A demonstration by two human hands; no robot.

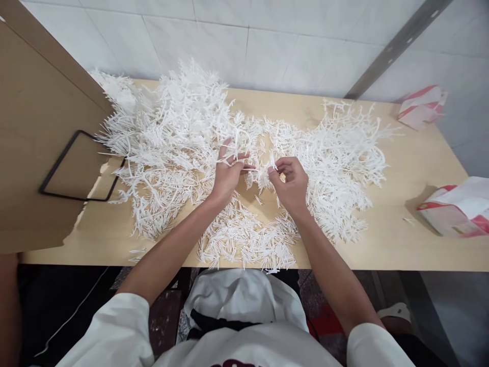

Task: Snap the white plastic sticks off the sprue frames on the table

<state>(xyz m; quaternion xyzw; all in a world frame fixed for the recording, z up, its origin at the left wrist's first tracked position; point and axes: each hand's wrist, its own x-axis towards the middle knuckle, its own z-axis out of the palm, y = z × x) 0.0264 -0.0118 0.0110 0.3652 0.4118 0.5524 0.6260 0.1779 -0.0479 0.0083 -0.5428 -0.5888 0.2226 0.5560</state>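
white shirt [244, 349] is seen nearest. above the table [401, 204], white strands [226, 162] are held among the left hand's spread fingers; a sprig [273, 159] is pinched by the right hand [293, 184]. many loose bits [248, 242] seem detached; large branched heaps [171, 122] seem largely unseparated.

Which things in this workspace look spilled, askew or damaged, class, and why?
The cardboard at the left has a ragged, torn lower edge. Small white pieces lie loosely scattered at the table's near edge, a few poking over it. The black frame sits askew against the cardboard.
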